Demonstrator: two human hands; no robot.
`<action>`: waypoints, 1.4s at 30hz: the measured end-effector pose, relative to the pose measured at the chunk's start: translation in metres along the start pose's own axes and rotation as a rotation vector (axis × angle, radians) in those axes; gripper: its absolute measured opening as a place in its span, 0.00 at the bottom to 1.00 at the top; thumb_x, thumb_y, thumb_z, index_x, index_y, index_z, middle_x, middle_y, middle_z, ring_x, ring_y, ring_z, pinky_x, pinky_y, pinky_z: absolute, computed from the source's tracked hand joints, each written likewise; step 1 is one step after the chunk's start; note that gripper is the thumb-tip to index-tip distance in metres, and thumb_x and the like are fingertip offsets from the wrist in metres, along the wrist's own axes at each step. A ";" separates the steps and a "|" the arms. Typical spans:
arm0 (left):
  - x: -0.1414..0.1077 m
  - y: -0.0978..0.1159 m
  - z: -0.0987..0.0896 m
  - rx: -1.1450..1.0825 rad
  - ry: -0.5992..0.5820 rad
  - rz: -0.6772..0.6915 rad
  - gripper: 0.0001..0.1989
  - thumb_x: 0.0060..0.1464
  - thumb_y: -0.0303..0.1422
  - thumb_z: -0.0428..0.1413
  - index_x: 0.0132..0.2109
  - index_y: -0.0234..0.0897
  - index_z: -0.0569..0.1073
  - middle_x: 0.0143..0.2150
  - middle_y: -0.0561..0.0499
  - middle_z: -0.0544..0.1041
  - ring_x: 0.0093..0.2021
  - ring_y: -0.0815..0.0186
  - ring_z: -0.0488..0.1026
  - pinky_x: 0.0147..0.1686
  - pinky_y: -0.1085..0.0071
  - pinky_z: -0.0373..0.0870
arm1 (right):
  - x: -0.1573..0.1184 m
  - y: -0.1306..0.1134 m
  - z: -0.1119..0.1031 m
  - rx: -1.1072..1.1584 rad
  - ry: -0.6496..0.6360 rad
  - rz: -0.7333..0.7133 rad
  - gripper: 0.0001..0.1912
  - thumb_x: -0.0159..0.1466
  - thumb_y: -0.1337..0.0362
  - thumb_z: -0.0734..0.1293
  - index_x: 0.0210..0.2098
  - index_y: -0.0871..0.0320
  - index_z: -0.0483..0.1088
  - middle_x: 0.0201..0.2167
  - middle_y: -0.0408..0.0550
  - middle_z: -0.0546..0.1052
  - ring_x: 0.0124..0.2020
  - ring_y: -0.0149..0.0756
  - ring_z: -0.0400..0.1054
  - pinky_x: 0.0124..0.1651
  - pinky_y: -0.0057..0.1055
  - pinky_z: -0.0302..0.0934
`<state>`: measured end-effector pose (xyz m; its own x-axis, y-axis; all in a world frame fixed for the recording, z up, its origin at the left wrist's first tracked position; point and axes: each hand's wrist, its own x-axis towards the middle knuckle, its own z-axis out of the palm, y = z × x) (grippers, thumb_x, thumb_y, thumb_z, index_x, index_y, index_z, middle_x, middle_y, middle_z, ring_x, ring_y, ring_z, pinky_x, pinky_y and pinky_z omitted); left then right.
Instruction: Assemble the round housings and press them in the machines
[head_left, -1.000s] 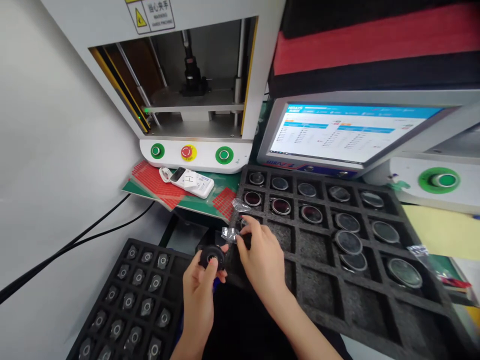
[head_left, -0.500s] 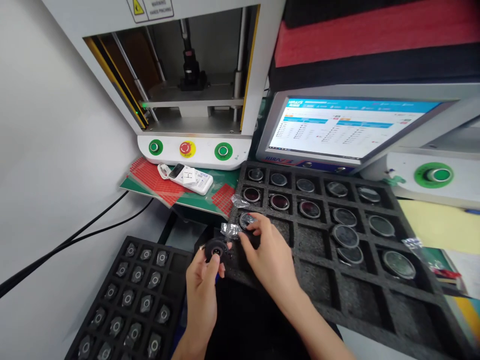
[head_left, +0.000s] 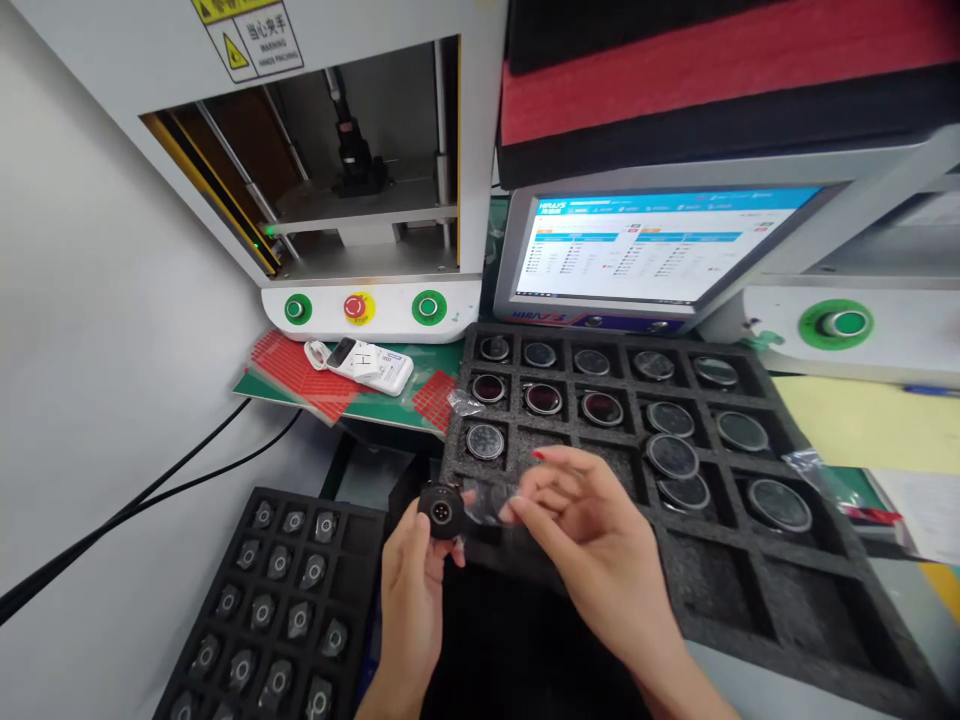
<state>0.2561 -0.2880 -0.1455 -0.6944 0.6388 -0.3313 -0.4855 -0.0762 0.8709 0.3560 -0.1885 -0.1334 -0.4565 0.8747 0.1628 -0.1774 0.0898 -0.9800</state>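
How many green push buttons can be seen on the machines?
3: a left button and a middle button, either side of the red stop button, and a right button to the right of the screen.

From here I see a left hand [head_left: 420, 575] and a right hand [head_left: 600, 540], both bare, with slim fingers. The forearms are bare too, as far up as they show. A small bright red spot [head_left: 538, 455] marks one right fingertip, perhaps the nail. Plain, very dark clothing [head_left: 510, 650] covers the lap, its folds lost in shadow.
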 end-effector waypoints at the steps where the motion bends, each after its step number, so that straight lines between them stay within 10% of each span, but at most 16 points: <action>1: -0.002 0.000 0.004 -0.031 -0.025 -0.002 0.19 0.53 0.47 0.63 0.38 0.35 0.83 0.37 0.45 0.83 0.28 0.69 0.70 0.27 0.76 0.69 | -0.003 -0.004 -0.003 0.094 -0.012 0.045 0.13 0.65 0.65 0.69 0.48 0.53 0.64 0.28 0.40 0.73 0.26 0.30 0.73 0.32 0.26 0.71; 22: -0.021 -0.019 0.018 0.209 -0.117 0.155 0.19 0.59 0.48 0.57 0.47 0.37 0.80 0.39 0.47 0.81 0.39 0.61 0.76 0.40 0.71 0.73 | -0.018 -0.008 -0.010 0.402 -0.063 0.254 0.15 0.61 0.63 0.75 0.44 0.54 0.68 0.29 0.40 0.74 0.24 0.26 0.72 0.30 0.21 0.70; 35: -0.030 -0.013 0.026 0.623 0.000 0.224 0.18 0.60 0.48 0.55 0.43 0.38 0.77 0.34 0.47 0.82 0.29 0.63 0.78 0.30 0.72 0.75 | -0.025 0.006 -0.016 -0.121 0.260 -0.002 0.16 0.60 0.68 0.70 0.47 0.55 0.66 0.32 0.41 0.74 0.17 0.22 0.62 0.18 0.18 0.60; 39: -0.008 -0.007 0.037 0.759 -0.100 0.422 0.08 0.60 0.37 0.58 0.43 0.40 0.76 0.39 0.46 0.84 0.37 0.60 0.81 0.37 0.70 0.76 | -0.031 0.011 -0.052 -0.176 0.446 -0.094 0.13 0.64 0.70 0.67 0.47 0.55 0.67 0.33 0.43 0.74 0.22 0.24 0.66 0.25 0.19 0.65; 42: 0.030 -0.002 0.055 0.961 -0.327 0.833 0.06 0.56 0.29 0.61 0.41 0.42 0.81 0.46 0.44 0.84 0.47 0.53 0.80 0.49 0.59 0.74 | -0.044 0.011 -0.083 -0.257 0.495 -0.171 0.12 0.64 0.71 0.67 0.46 0.55 0.68 0.33 0.44 0.74 0.24 0.25 0.68 0.30 0.19 0.68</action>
<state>0.2658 -0.2272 -0.1376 -0.3741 0.8305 0.4126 0.6878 -0.0500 0.7241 0.4468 -0.1866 -0.1604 0.0333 0.9505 0.3090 0.0323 0.3080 -0.9508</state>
